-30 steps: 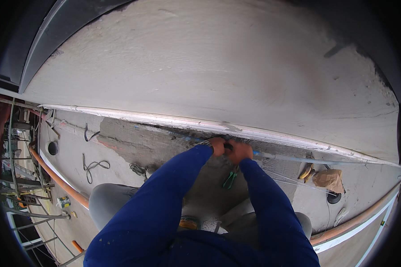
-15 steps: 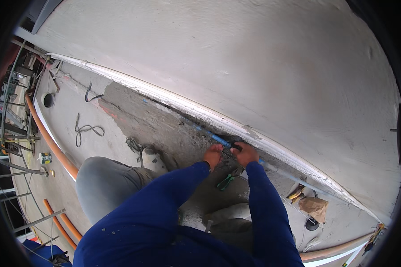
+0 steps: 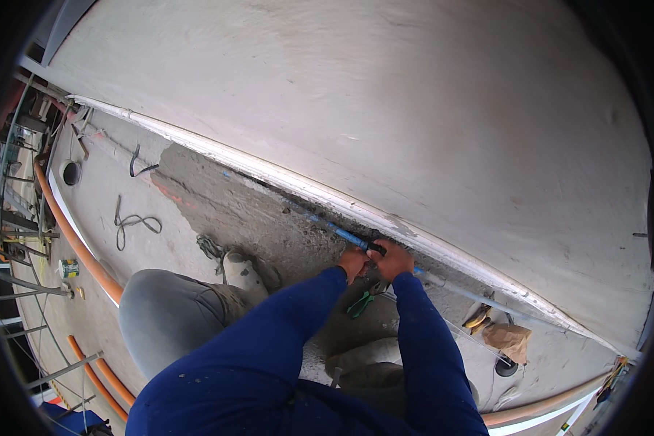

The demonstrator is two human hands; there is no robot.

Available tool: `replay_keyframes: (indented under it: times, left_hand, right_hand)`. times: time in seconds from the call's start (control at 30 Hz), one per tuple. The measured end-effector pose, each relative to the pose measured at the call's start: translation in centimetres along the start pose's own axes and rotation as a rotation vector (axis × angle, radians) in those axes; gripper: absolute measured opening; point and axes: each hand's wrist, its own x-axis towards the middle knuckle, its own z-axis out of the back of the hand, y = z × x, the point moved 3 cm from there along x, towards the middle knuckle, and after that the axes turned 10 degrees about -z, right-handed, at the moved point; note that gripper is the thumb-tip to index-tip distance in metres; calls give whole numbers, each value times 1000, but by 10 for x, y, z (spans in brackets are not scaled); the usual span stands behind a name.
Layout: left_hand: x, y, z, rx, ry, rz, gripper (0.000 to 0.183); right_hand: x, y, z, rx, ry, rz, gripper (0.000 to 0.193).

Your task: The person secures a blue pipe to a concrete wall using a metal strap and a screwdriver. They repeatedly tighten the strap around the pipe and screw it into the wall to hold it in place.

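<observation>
I crouch on a concrete floor beside a large grey wall. A thin blue pipe [image 3: 334, 229] runs along the foot of the wall, next to a white pipe [image 3: 269, 171]. My left hand [image 3: 353, 260] and my right hand [image 3: 394, 259] are closed together around the blue pipe, with a small black piece between them. Both arms are in blue sleeves. A green-handled tool [image 3: 359, 303] lies on the floor just below my hands. My grey-trousered knee [image 3: 167, 316] and a dusty boot [image 3: 240, 269] are at the left.
Loose black cables [image 3: 134, 221] lie on the floor to the left. Orange pipes [image 3: 69, 229] curve along the slab edge, with metal props beyond. A round floor opening [image 3: 71, 173] is far left. A brown paper bag [image 3: 509, 338] and a yellow object sit at the right.
The view has swung so the wall foot runs diagonally. My hands have stayed together on the blue pipe, now lower and nearer the middle of the picture.
</observation>
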Motion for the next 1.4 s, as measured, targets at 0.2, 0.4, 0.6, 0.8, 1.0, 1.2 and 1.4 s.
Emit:
replay_keyframes:
  times: [0.2,0.4,0.6,0.8,1.0,1.2,1.4]
  left_hand:
    - [-33,0,-3,168,222,-2,21]
    - [-24,-8,39,702,297,-404,21]
    - [-66,-24,-3,29,104,-63,14]
    - [-112,-39,-2,110,151,-7,15]
    - [-154,-61,-5,360,196,-29,23]
    - [-171,-65,-4,492,207,-109,25]
    - [-188,-78,-11,485,249,-58,25]
  right_hand:
    - [3,-22,-4,-19,-34,-1,52]
    - [2,-4,-12,20,-11,100,50]
    - [-2,-20,-4,21,-47,121,46]
    - [-2,-19,-5,21,-65,112,42]
    - [-1,-20,-2,30,-51,116,42]
    - [-5,-15,2,25,-13,121,42]
    - [0,-20,-2,26,-9,99,43]
